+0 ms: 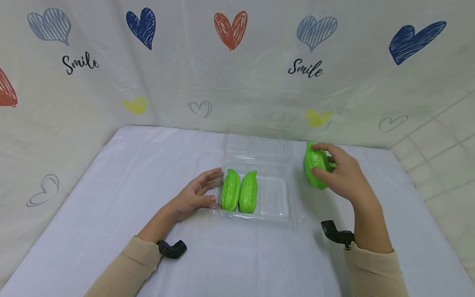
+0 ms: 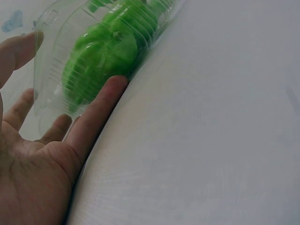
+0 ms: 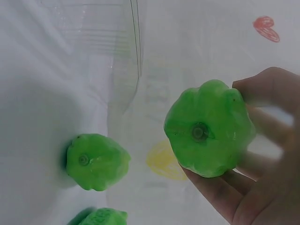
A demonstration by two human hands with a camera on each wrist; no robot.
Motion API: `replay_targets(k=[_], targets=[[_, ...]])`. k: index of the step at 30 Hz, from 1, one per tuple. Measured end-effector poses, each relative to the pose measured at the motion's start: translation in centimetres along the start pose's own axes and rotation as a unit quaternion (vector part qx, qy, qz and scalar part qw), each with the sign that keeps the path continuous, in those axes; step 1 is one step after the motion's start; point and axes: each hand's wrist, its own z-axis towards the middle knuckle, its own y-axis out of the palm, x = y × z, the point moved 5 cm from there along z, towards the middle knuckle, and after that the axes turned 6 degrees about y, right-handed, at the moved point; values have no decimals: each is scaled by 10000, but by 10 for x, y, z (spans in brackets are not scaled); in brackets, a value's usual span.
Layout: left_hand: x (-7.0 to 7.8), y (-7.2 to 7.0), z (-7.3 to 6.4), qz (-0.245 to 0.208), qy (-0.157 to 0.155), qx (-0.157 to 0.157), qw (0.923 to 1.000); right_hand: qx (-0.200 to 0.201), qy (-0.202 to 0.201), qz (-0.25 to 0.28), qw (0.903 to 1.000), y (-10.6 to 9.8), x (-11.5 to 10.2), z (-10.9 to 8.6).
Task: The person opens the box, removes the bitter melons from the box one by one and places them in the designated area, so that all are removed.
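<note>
A clear plastic clamshell box (image 1: 272, 196) lies with its lid (image 1: 256, 146) raised at the back. Two ribbed green bitter melons (image 1: 230, 189) (image 1: 248, 192) lie side by side in its left part. My left hand (image 1: 193, 196) rests at the box's left side, fingers fairly straight and thumb near the front corner. To the right of the box, my right hand (image 1: 343, 173) grips another bitter melon (image 3: 206, 129) between thumb and fingers, above the table. Beyond it, another bitter melon (image 3: 96, 161) is on the table, mostly hidden by the hand in the head view.
A further bumpy green piece (image 3: 103, 216) shows at the bottom of the right wrist view, partly cut off. The table has a white cloth (image 1: 237, 255). Behind it hangs a white curtain (image 1: 259, 90) printed with hearts. A black wrist mount (image 1: 337, 234) sticks out from the right sleeve.
</note>
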Motion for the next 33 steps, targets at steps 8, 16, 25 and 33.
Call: replay_targets(k=[8,16,25,33], targets=[[0,0,0,30,-8,5,10000,60,61,52,9999,-3,5,0],[1,0,0,-26,20,-17,10000,6,136,-21,9999,-4,10,3],[-1,-1,0,16,-33,2,10000,46,222,4,9997,-6,17,4],[0,0,1,-15,12,-33,10000,19,338,31,9994,-6,22,6]])
